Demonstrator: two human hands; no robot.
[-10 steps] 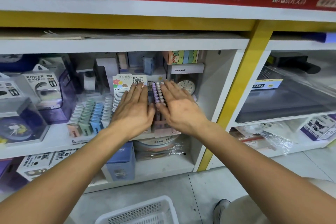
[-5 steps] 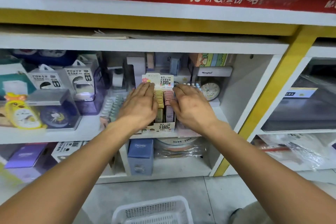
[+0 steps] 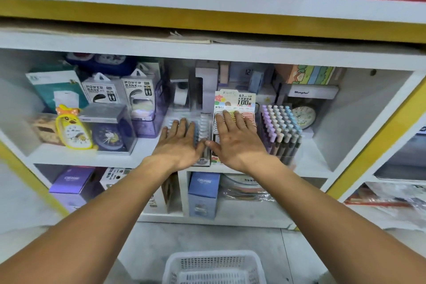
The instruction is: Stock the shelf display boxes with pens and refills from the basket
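Three display boxes stand side by side on the white shelf (image 3: 309, 163). My left hand (image 3: 179, 145) lies flat, fingers straight, on the left box of pale pens (image 3: 202, 127). My right hand (image 3: 235, 138) presses flat on the middle box of lead refills (image 3: 235, 101), which has a "0.7 100" header card. To the right stands a box of pens with purple, grey and blue caps (image 3: 279, 127), untouched. A white plastic basket (image 3: 214, 267) sits on the floor below, between my forearms; its contents are not visible.
Power bank packs (image 3: 115, 92), a yellow duck clock (image 3: 71, 127) and a clear-cased clock (image 3: 110, 131) fill the shelf's left. A round clock (image 3: 302, 115) stands behind the pens. Boxes (image 3: 202, 193) sit on the lower shelf. A yellow post (image 3: 368, 145) borders the right.
Both hands have shifted left along the row of boxes: the left now lies on the pale pen box, the right on the refill box. The capped pen box is uncovered.
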